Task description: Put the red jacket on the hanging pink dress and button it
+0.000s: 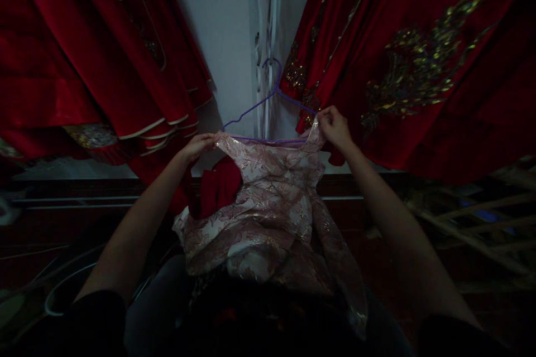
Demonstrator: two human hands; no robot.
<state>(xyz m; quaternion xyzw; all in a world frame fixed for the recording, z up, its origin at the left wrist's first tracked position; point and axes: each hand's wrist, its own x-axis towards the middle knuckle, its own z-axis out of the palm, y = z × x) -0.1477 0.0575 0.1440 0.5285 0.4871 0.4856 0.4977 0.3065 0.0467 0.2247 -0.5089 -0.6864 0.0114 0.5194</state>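
Observation:
A pale pink brocade dress (272, 195) with a shiny pattern hangs from a purple wire hanger (276, 89) in front of me. My left hand (200, 146) pinches its left shoulder strap at that end of the hanger. At the opposite end, my right hand (335, 127) has its fingers closed on the other strap. The dress's lower part drapes toward my lap. A bunched piece of red cloth (221, 187) shows beside the bodice, below my left hand; whether it is joined to the dress I cannot tell.
Red garments with gold embroidery hang at left (104, 39) and right (419, 67). Between them are a pale wall (213, 17) and white straps (268, 22). A slatted wooden rack (473, 223) stands low at right. A white hoop (52, 295) lies at lower left. The scene is dim.

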